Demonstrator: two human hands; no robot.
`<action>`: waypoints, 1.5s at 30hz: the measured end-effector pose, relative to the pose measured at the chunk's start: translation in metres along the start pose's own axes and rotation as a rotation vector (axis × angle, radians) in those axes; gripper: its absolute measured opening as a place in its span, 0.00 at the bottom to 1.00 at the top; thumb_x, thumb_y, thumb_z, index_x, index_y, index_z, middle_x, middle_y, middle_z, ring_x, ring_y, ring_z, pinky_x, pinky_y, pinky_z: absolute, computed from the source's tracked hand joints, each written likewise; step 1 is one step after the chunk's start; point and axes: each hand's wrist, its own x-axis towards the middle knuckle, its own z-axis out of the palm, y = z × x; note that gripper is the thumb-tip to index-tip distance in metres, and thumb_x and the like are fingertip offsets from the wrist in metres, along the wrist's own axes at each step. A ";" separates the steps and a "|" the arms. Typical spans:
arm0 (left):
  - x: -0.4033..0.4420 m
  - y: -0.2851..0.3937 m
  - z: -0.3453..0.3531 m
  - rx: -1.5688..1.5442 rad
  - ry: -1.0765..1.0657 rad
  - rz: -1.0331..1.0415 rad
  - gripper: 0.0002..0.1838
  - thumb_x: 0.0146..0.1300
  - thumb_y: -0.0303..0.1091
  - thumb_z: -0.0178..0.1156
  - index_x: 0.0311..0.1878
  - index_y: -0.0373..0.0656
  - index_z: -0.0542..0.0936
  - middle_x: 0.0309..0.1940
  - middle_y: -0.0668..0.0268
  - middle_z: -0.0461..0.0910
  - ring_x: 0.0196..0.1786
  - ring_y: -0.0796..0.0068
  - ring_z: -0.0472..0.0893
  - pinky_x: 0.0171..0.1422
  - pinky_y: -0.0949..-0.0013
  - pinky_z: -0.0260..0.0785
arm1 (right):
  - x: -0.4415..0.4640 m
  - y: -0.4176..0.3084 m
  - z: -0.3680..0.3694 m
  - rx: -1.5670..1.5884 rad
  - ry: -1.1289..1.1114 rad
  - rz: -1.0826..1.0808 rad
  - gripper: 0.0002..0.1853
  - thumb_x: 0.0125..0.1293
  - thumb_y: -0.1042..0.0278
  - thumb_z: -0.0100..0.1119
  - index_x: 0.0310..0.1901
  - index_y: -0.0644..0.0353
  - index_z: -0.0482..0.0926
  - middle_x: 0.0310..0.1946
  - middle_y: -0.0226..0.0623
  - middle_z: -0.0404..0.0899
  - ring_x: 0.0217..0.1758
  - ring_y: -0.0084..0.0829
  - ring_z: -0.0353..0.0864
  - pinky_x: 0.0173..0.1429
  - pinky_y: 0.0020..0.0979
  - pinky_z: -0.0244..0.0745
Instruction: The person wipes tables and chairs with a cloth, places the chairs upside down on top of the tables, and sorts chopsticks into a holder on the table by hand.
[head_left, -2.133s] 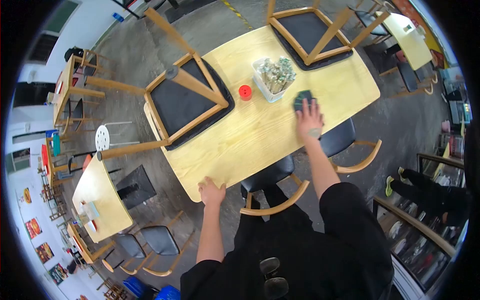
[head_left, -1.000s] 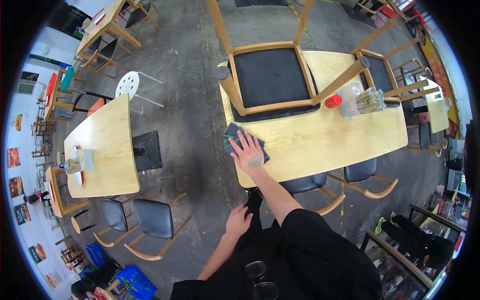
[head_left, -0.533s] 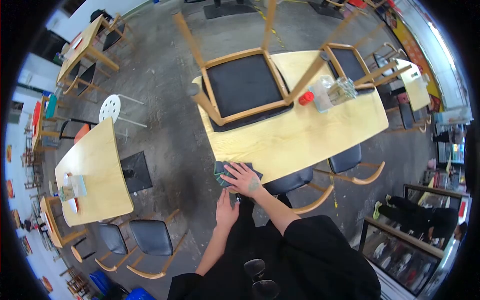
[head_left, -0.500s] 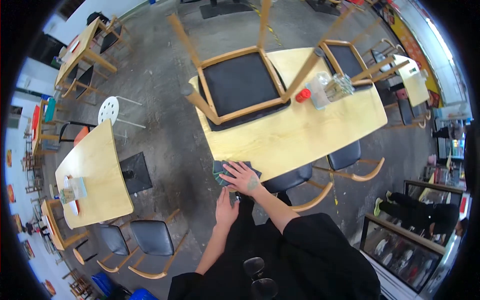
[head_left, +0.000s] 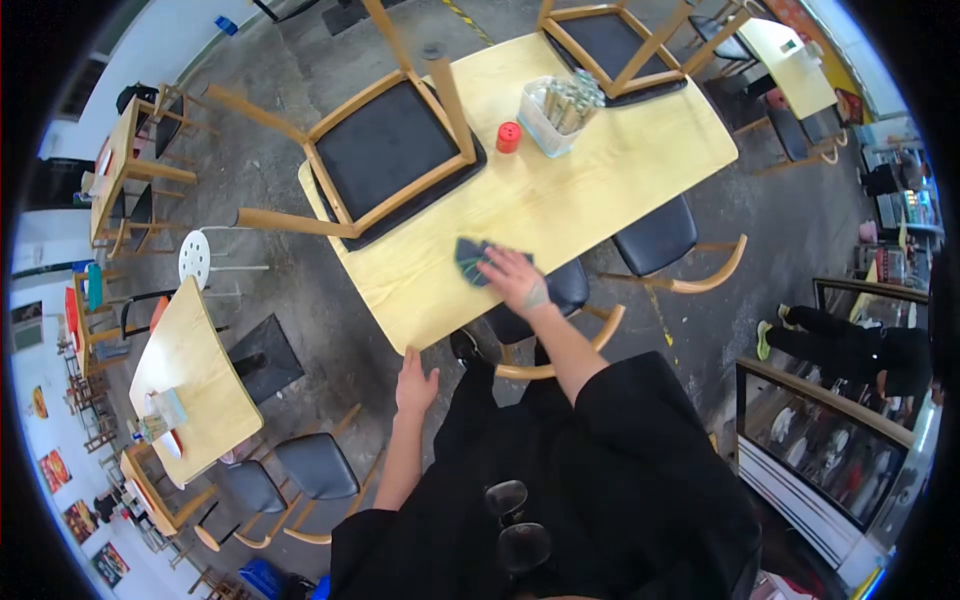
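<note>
A dark checked cloth [head_left: 478, 262] with green lines lies bunched on the pale wooden table [head_left: 420, 310], close to its near edge. My right hand [head_left: 517, 280] grips the cloth from above, its fingers over it and pressing it to the tabletop. At the near left corner, my left hand [head_left: 415, 385] touches the table edge with its fingertips, fingers stretched and holding nothing. An upturned chair [head_left: 385, 150] rests seat-down on the table's left part. Beyond the cloth stand a red round container [head_left: 508, 137] and a clear plastic box [head_left: 545, 125] of wrapped utensils.
A second upturned chair [head_left: 610, 45] sits at the table's far end. Black-seated chairs [head_left: 655, 237] stand along the near side. Another table [head_left: 195, 370] and a white stool [head_left: 195, 258] are on the left. A person [head_left: 840, 345] stands at right by a glass display case [head_left: 820, 440].
My right hand and the cloth have moved from the table's near left corner further in and to the right. My left hand has shifted left, apart from the right. The view has turned.
</note>
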 end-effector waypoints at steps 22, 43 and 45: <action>-0.058 0.114 0.117 -0.171 -0.092 -0.207 0.27 0.68 0.52 0.60 0.61 0.41 0.81 0.54 0.43 0.83 0.61 0.43 0.80 0.66 0.51 0.72 | -0.139 0.213 -0.130 -0.056 -0.236 0.784 0.20 0.69 0.59 0.62 0.60 0.50 0.80 0.57 0.50 0.82 0.58 0.54 0.82 0.61 0.49 0.78; -0.009 0.083 0.228 -1.541 -0.107 -0.900 0.28 0.71 0.41 0.62 0.69 0.40 0.69 0.61 0.52 0.77 0.62 0.46 0.79 0.68 0.45 0.72 | -0.274 0.116 -0.183 0.250 -0.348 0.965 0.24 0.70 0.58 0.64 0.65 0.57 0.78 0.54 0.50 0.85 0.57 0.44 0.85 0.63 0.40 0.77; -0.009 0.098 0.247 -1.736 -0.054 -0.861 0.25 0.70 0.40 0.62 0.65 0.39 0.71 0.57 0.53 0.79 0.59 0.49 0.80 0.63 0.48 0.75 | -0.311 0.132 -0.167 0.485 -0.282 1.079 0.23 0.71 0.61 0.63 0.65 0.56 0.78 0.54 0.46 0.86 0.56 0.40 0.86 0.62 0.37 0.77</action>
